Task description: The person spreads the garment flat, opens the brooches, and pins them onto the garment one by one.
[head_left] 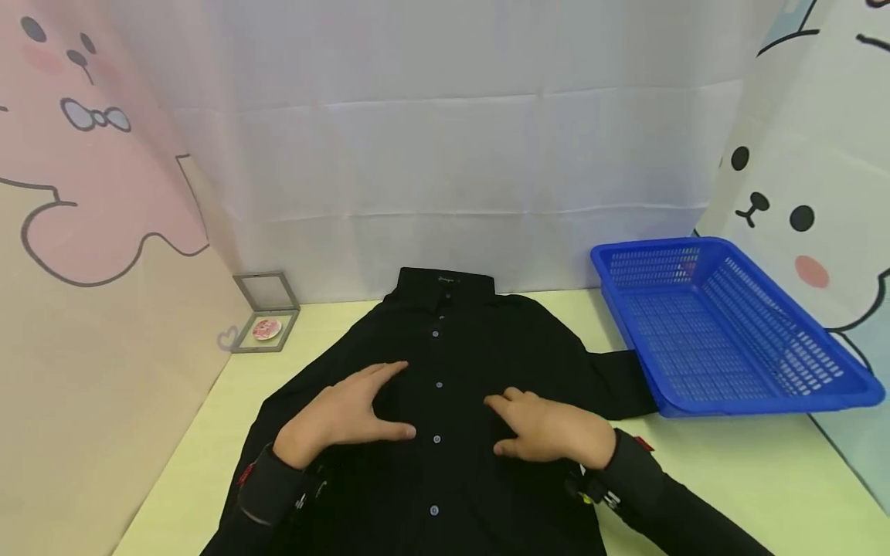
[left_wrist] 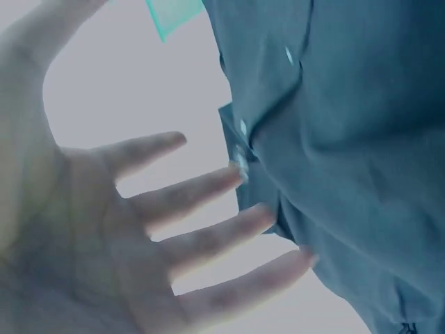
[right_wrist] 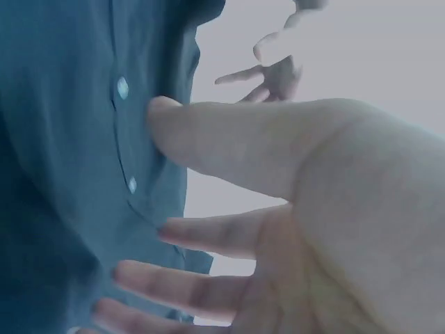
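A black button-up shirt (head_left: 473, 347) lies spread front side up, its collar toward the white back wall and its buttons down the middle. Over its left half is my left hand (head_left: 348, 409), thumb and fingers spread apart and holding nothing. My right hand (head_left: 549, 427) is over the other half, fingers extended and thumb apart, also holding nothing. In the left wrist view the left fingers (left_wrist: 201, 240) are spread with the shirt (left_wrist: 348, 139) beyond their tips. The right wrist view shows the right thumb (right_wrist: 229, 136) near the button placket. Whether either hand touches the cloth, I cannot tell.
A blue plastic basket (head_left: 695, 405) stands at the right, its near left corner by the shirt's sleeve. At the back left is a small grey frame-like case (head_left: 259, 346), opened, with a pink round item in it. Printed curtains rise on both sides of the pale yellow table (head_left: 188, 455).
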Available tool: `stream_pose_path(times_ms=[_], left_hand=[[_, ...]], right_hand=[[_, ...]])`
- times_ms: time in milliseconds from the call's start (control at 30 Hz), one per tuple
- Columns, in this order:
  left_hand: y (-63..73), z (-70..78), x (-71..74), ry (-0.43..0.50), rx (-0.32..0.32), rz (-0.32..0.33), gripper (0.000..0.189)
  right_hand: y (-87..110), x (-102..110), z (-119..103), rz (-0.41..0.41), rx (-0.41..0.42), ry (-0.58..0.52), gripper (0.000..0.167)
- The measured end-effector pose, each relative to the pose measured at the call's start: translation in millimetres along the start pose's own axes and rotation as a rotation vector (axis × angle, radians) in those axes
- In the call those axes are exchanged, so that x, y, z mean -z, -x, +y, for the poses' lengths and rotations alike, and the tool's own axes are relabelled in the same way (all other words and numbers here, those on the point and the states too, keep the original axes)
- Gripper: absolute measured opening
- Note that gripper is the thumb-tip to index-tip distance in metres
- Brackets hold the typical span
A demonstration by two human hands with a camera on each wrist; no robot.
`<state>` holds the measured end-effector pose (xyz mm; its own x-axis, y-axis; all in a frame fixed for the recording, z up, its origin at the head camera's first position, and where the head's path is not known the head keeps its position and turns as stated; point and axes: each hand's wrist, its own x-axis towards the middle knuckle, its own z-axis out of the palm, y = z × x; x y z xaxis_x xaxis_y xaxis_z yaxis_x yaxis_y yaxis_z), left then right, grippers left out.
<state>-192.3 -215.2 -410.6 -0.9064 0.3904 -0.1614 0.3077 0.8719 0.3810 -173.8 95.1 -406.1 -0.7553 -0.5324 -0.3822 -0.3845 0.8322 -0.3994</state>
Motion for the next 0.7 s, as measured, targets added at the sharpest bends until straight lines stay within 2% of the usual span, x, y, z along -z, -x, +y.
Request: stream_pose_path(times_ms=[133,300,467,700], left_hand=[[-19.6,-10.2,6.0,-0.047,0.055,0.098,0.111],[-39.0,-20.2,14.3,-0.081,0.098,0.153,0.117],[-59.1,-29.5,21.1,-0.077,0.129,0.148,0.116],[-93.9,-44.1,26.2,-0.031,0.153,0.110,0.113]], right_hand=[[-12.0,16.9,7.6,0.116,0.010,-0.018,0.073],[-30.1,39.0,15.0,0.213,-0.003,-0.019,0.079],[-57.0,57.0,23.6,0.264,-0.018,-0.041,0.086],[-88.5,77.4,38.3,0.268,-0.033,-0.102,0.092]])
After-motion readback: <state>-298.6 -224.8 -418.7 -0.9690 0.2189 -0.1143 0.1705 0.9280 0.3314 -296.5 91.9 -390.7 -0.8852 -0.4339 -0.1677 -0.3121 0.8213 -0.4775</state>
